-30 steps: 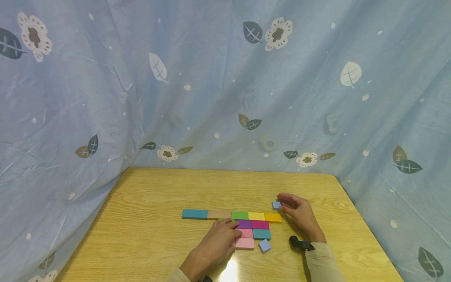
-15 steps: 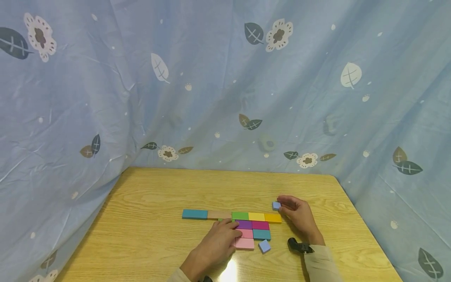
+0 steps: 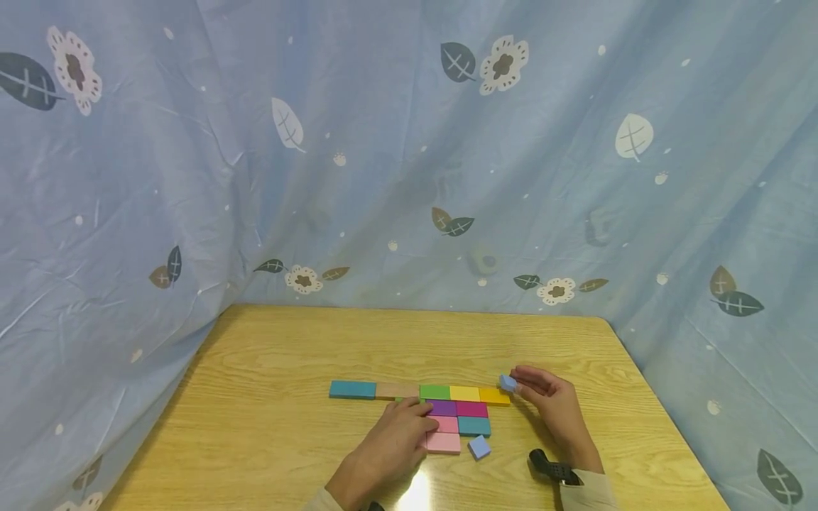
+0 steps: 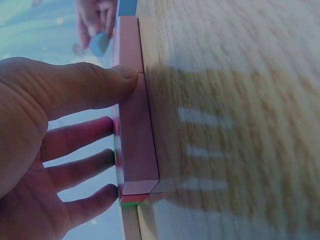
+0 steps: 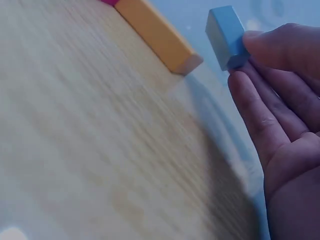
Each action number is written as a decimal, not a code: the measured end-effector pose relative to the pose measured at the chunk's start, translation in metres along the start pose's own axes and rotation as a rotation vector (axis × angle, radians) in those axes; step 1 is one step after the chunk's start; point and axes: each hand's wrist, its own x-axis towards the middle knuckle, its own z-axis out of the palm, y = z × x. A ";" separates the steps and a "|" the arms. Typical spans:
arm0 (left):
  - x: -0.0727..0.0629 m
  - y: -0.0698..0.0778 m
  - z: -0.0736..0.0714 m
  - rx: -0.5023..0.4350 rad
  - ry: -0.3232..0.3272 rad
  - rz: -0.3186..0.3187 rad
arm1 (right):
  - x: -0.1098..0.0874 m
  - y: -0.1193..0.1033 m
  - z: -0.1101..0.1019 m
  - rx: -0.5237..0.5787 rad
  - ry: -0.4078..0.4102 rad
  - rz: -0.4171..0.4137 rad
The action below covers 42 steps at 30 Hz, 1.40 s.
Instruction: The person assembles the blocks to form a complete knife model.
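My right hand [image 3: 554, 406] pinches a small light blue block [image 3: 508, 383] between thumb and fingertips, just beyond the right end of the top row; the right wrist view shows that block [image 5: 227, 37] tilted and off the table, near the orange block [image 5: 160, 37]. My left hand [image 3: 391, 441] rests over the left part of the flat coloured blocks and hides some of them. In the left wrist view its thumb [image 4: 100, 85] lies against the front side of the pink blocks [image 4: 135, 135], while its fairly straight fingertips touch the tops.
A second light blue block [image 3: 479, 447] lies angled to the right of the light pink block [image 3: 444, 443]. The top row runs from a long blue block [image 3: 353, 389] past a tan block [image 3: 397, 389] to the orange one. Curtain [image 3: 409, 142] hangs behind the wooden table [image 3: 281, 348].
My right hand has lifted the light blue block and moved it towards me and slightly right, tilting it. The left hand stays in place on the blocks.
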 end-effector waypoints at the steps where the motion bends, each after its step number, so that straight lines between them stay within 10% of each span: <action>1: 0.000 0.000 0.000 0.001 0.000 -0.001 | -0.003 -0.002 0.000 -0.006 0.001 0.000; 14: -0.001 0.000 0.000 -0.007 0.018 0.010 | -0.039 -0.035 0.004 -0.084 0.045 -0.094; 42: -0.001 0.000 0.003 -0.045 0.026 -0.004 | -0.040 -0.033 0.030 -0.260 -0.014 -0.123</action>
